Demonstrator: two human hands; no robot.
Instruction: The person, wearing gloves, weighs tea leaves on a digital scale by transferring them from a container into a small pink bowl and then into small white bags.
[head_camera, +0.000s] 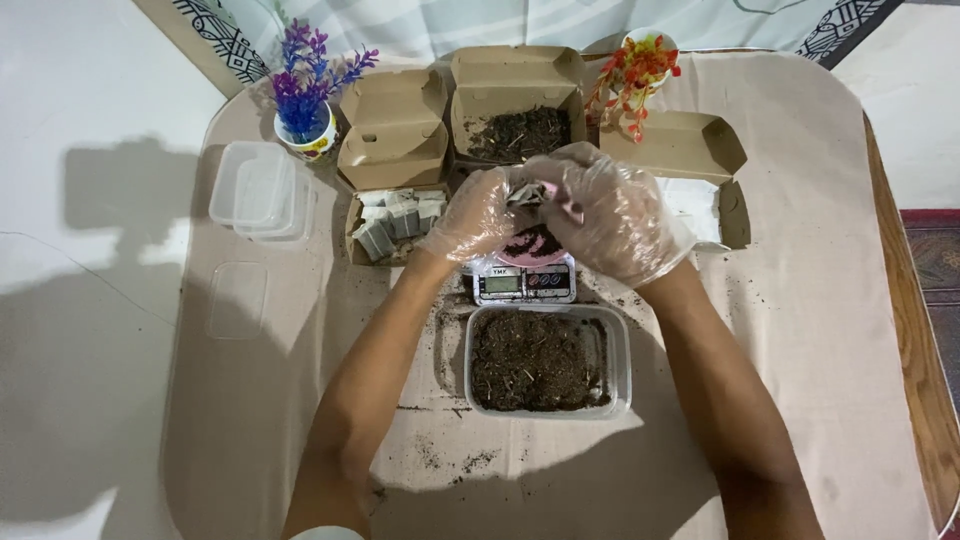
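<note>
Both my hands wear clear plastic gloves and meet above a small digital scale (524, 282). My left hand (472, 215) and my right hand (610, 215) pinch a small grey packet (524, 194) between them, with something pink just showing beside it. A heap of dark soil (530, 245) lies on the scale under the hands. In front of the scale stands a clear plastic tub (548, 361) filled with dark soil.
An open cardboard box of soil (520, 130) sits behind the hands. To the left, another cardboard box (396, 228) holds several small grey packets. Stacked clear tubs (255, 190), a purple flower pot (305, 100), an orange flower pot (640, 65) and an open box (700, 180) surround them.
</note>
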